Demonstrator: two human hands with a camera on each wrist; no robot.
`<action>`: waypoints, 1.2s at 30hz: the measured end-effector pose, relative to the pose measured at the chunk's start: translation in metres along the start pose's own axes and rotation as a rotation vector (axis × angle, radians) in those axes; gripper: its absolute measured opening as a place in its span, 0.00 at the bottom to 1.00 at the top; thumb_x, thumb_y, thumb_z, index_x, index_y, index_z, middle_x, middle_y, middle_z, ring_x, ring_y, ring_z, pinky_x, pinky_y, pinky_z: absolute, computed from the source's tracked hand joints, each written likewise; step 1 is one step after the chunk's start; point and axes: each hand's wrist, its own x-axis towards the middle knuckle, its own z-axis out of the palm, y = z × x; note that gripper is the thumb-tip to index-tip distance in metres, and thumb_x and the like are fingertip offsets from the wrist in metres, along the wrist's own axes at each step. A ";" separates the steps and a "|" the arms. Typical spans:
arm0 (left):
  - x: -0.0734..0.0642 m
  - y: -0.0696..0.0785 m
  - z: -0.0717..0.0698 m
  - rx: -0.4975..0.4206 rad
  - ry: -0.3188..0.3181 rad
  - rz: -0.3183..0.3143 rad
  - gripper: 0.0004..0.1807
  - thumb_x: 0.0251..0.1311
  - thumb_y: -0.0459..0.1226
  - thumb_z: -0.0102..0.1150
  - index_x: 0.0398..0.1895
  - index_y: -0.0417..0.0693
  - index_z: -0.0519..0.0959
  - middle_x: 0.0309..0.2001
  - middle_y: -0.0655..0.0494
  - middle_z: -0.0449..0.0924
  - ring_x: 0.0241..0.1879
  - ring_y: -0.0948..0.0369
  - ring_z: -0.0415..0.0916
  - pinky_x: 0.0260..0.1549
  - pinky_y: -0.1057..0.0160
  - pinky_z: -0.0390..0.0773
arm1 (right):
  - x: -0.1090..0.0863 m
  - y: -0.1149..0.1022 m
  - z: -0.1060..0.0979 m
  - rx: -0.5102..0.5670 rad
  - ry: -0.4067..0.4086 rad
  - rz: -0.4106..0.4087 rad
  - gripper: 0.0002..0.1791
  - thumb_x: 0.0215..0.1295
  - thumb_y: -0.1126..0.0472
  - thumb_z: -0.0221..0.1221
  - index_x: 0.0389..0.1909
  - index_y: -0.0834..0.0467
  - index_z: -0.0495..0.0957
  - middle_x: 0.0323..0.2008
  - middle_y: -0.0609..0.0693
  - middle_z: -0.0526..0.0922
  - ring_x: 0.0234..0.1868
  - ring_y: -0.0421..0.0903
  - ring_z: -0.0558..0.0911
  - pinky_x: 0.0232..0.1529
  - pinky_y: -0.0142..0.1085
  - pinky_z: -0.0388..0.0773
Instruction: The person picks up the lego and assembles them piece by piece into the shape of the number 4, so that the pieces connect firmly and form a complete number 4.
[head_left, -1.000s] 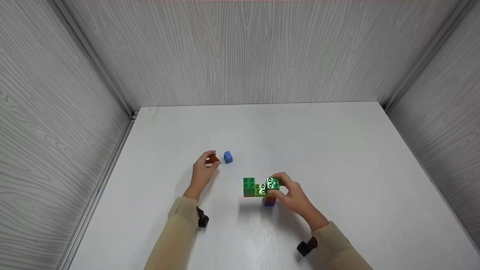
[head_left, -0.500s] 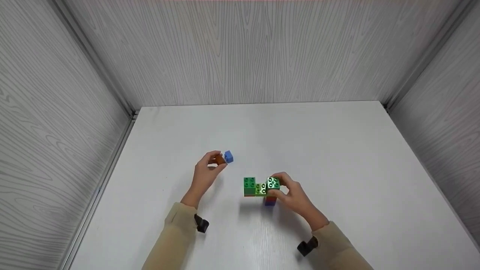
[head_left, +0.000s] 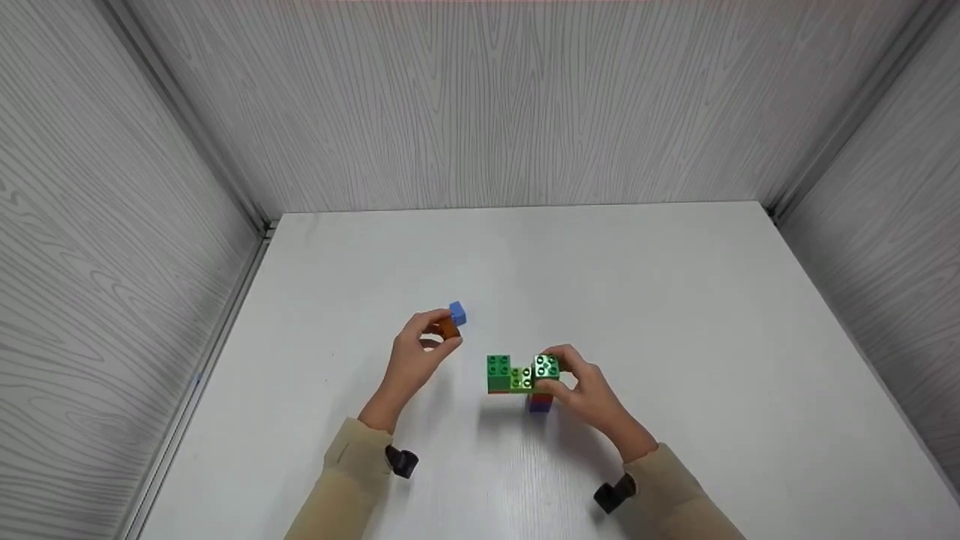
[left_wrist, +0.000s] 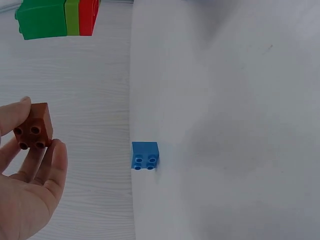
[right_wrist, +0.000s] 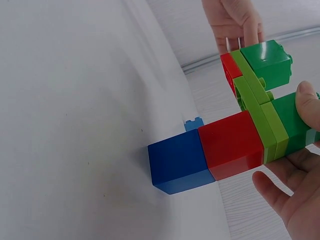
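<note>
— Head view first: what does each hand have?
— The left hand point(head_left: 417, 351) pinches a brown brick point(left_wrist: 34, 126) between thumb and fingertips, lifted off the table point(head_left: 675, 300), studs toward the wrist camera. The right hand point(head_left: 586, 390) wraps the top green brick of the block tower point(head_left: 525, 379), likely steadying it, since it stands on one blue base.
— Anything nearby or in the way?
— A small blue brick point(left_wrist: 145, 155) lies on the table just beyond the brown one, apart from it. Nothing sits between the brown brick and the tower.
</note>
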 end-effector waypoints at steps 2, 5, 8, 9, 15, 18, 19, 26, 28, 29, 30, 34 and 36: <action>-0.003 0.003 -0.001 -0.011 -0.015 0.010 0.24 0.53 0.37 0.66 0.55 0.48 0.74 0.46 0.56 0.74 0.44 0.59 0.72 0.40 0.60 0.77 | 0.000 -0.005 -0.001 0.004 -0.004 -0.002 0.18 0.59 0.66 0.62 0.48 0.65 0.69 0.39 0.56 0.79 0.42 0.47 0.78 0.44 0.48 0.74; -0.006 0.007 -0.002 -0.035 -0.031 0.021 0.24 0.52 0.38 0.67 0.55 0.49 0.74 0.46 0.56 0.75 0.44 0.58 0.72 0.40 0.59 0.76 | 0.000 -0.007 -0.002 0.005 -0.005 0.003 0.18 0.59 0.66 0.62 0.48 0.65 0.69 0.39 0.59 0.78 0.41 0.48 0.78 0.44 0.47 0.74; -0.010 0.011 -0.002 -0.051 -0.043 0.021 0.25 0.52 0.38 0.67 0.54 0.49 0.74 0.46 0.54 0.75 0.45 0.57 0.72 0.41 0.56 0.76 | 0.000 -0.008 -0.003 0.008 -0.005 0.019 0.18 0.58 0.66 0.62 0.48 0.65 0.70 0.39 0.59 0.79 0.41 0.48 0.78 0.44 0.45 0.74; -0.012 0.013 -0.002 -0.056 -0.048 0.022 0.25 0.52 0.37 0.67 0.54 0.48 0.74 0.46 0.53 0.76 0.45 0.56 0.72 0.41 0.55 0.76 | 0.000 -0.008 -0.003 0.006 -0.005 0.026 0.18 0.58 0.66 0.62 0.48 0.65 0.70 0.39 0.58 0.79 0.40 0.47 0.78 0.45 0.45 0.73; -0.022 0.043 -0.003 -0.066 -0.101 0.038 0.23 0.52 0.31 0.66 0.53 0.39 0.73 0.46 0.45 0.76 0.45 0.50 0.72 0.42 0.50 0.76 | -0.002 -0.007 -0.003 0.012 -0.007 0.043 0.18 0.59 0.65 0.62 0.49 0.64 0.70 0.39 0.51 0.78 0.41 0.45 0.77 0.46 0.48 0.73; -0.026 0.063 -0.004 -0.057 -0.134 0.062 0.22 0.53 0.29 0.64 0.53 0.36 0.73 0.45 0.42 0.76 0.45 0.49 0.73 0.41 0.50 0.76 | -0.002 -0.007 -0.004 0.016 -0.008 0.037 0.19 0.59 0.65 0.62 0.49 0.64 0.70 0.39 0.51 0.79 0.42 0.45 0.78 0.45 0.49 0.73; -0.027 0.068 -0.004 -0.055 -0.143 0.070 0.22 0.53 0.29 0.64 0.53 0.36 0.73 0.45 0.42 0.76 0.45 0.49 0.73 0.41 0.50 0.76 | -0.002 -0.006 -0.004 0.015 -0.007 0.034 0.19 0.59 0.65 0.62 0.49 0.64 0.70 0.39 0.52 0.79 0.42 0.46 0.78 0.45 0.49 0.74; -0.026 0.055 0.007 -0.025 -0.169 0.084 0.23 0.53 0.32 0.65 0.54 0.42 0.74 0.47 0.48 0.76 0.46 0.53 0.73 0.42 0.52 0.76 | -0.002 -0.006 -0.003 0.015 -0.009 0.037 0.19 0.59 0.65 0.62 0.49 0.64 0.69 0.39 0.51 0.79 0.41 0.46 0.78 0.45 0.53 0.72; -0.025 0.046 0.010 -0.024 -0.176 0.090 0.24 0.53 0.34 0.66 0.55 0.45 0.75 0.47 0.51 0.76 0.46 0.55 0.73 0.42 0.53 0.76 | -0.002 -0.006 -0.003 0.014 -0.009 0.044 0.19 0.59 0.65 0.62 0.49 0.64 0.70 0.39 0.51 0.79 0.41 0.46 0.78 0.45 0.53 0.72; -0.025 0.045 0.011 -0.028 -0.182 0.094 0.24 0.53 0.35 0.66 0.55 0.46 0.75 0.47 0.52 0.76 0.46 0.56 0.73 0.42 0.54 0.76 | -0.002 -0.006 -0.003 0.013 -0.008 0.047 0.19 0.59 0.65 0.62 0.49 0.63 0.70 0.39 0.51 0.79 0.41 0.46 0.78 0.45 0.52 0.72; -0.025 0.044 0.011 -0.035 -0.189 0.098 0.24 0.52 0.36 0.67 0.55 0.47 0.75 0.47 0.53 0.76 0.46 0.57 0.73 0.43 0.54 0.76 | -0.002 -0.006 -0.002 0.013 -0.008 0.050 0.19 0.59 0.65 0.62 0.49 0.63 0.70 0.39 0.50 0.79 0.41 0.46 0.78 0.46 0.52 0.72; -0.026 0.047 0.013 -0.037 -0.213 0.107 0.24 0.52 0.37 0.67 0.53 0.45 0.75 0.46 0.55 0.76 0.45 0.60 0.73 0.42 0.58 0.77 | -0.002 -0.007 -0.002 0.012 -0.007 0.048 0.19 0.58 0.65 0.62 0.49 0.63 0.70 0.40 0.50 0.79 0.41 0.45 0.78 0.46 0.50 0.73; -0.027 0.049 0.015 -0.016 -0.218 0.109 0.24 0.52 0.37 0.67 0.53 0.44 0.75 0.46 0.56 0.76 0.45 0.60 0.73 0.42 0.61 0.76 | -0.003 -0.007 -0.002 0.014 -0.005 0.041 0.19 0.58 0.65 0.62 0.49 0.63 0.70 0.40 0.50 0.79 0.41 0.45 0.78 0.46 0.49 0.73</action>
